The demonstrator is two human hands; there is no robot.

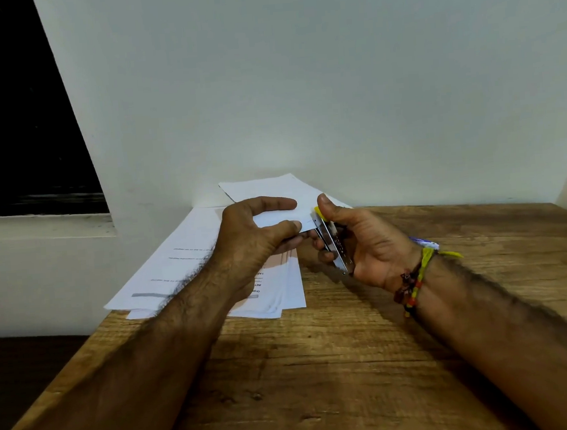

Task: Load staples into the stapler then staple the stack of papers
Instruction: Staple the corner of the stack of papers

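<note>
My left hand pinches a raised bundle of white papers between thumb and fingers, above the table. My right hand grips a small metal stapler with a yellow top, thumb pressing on its upper end. The stapler's mouth sits at the near right corner of the held papers, touching them. More printed sheets lie flat under my left forearm, some hanging over the table's left edge.
A wooden table runs from the near edge to a white wall. A dark window sits at the left. Something small, blue and white, lies behind my right wrist, which wears thread bracelets.
</note>
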